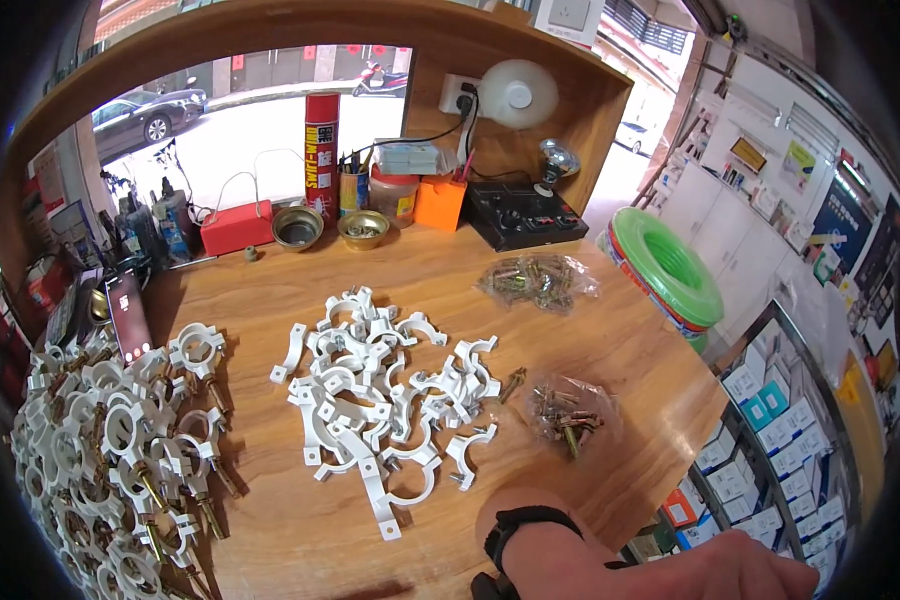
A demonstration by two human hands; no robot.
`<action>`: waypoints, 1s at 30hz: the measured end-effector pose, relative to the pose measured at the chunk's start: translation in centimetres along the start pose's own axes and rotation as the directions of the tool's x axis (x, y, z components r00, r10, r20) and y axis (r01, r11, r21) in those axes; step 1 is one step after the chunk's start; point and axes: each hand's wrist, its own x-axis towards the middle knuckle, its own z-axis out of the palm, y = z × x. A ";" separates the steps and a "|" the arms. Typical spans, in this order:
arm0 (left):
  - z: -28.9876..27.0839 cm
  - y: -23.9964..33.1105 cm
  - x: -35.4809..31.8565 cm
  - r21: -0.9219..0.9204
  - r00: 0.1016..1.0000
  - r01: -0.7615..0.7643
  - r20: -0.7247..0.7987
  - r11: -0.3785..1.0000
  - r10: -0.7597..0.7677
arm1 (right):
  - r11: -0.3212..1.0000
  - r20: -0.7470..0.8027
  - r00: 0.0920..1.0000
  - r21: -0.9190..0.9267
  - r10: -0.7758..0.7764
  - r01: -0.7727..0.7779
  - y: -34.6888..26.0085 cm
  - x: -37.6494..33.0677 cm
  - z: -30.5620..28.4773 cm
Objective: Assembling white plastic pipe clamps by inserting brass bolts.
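Observation:
Both hands are low at the right, past the near edge of the table. A black band circles the wrist of what seems my left hand [560, 565]; its fingers are hidden. Farther right, my right hand [740, 570] is curled with bent knuckles, cut off by the lower edge; what it holds, if anything, is hidden. Loose white pipe clamps [370, 400] lie heaped mid-table. Nearest the hands is a clear plastic bag of bolts [570, 415], with a single bolt [512, 384] beside it. At left, many white clamps with bolts fitted [120, 440] form a tall pile.
Another bag of bolts [538, 280] lies farther back. Along the rear stand two brass bowls [298, 228], a red spray can [322, 150], an orange holder [440, 203] and a black box [525, 215]. A phone [128, 315] leans by the pile. Green hose coils [670, 270] stand at right.

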 end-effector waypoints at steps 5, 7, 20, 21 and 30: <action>0.0 0.1 0.1 0.011 1.000 -0.007 0.007 1.000 0.007 | 0.994 -0.064 0.996 -0.094 0.055 -0.061 -0.6 -0.3 0.7; 0.0 0.0 0.1 0.017 1.000 -0.010 0.012 1.000 0.010 | 0.995 -0.065 0.998 -0.102 0.000 -0.007 -0.3 -0.6 0.7; 0.0 0.0 0.1 0.016 1.000 -0.006 -0.003 1.000 0.007 | 0.996 -0.041 0.999 -0.079 0.031 -0.034 -0.7 -1.0 0.7; 0.1 0.0 0.1 0.016 1.000 -0.005 -0.004 1.000 0.005 | 0.998 0.011 0.999 -0.045 0.042 -0.042 -0.8 -1.0 0.4; 0.2 -0.1 0.1 0.027 1.000 -0.022 0.008 0.999 0.022 | 0.971 -0.038 0.982 -0.166 -0.183 0.174 0.7 -1.4 0.9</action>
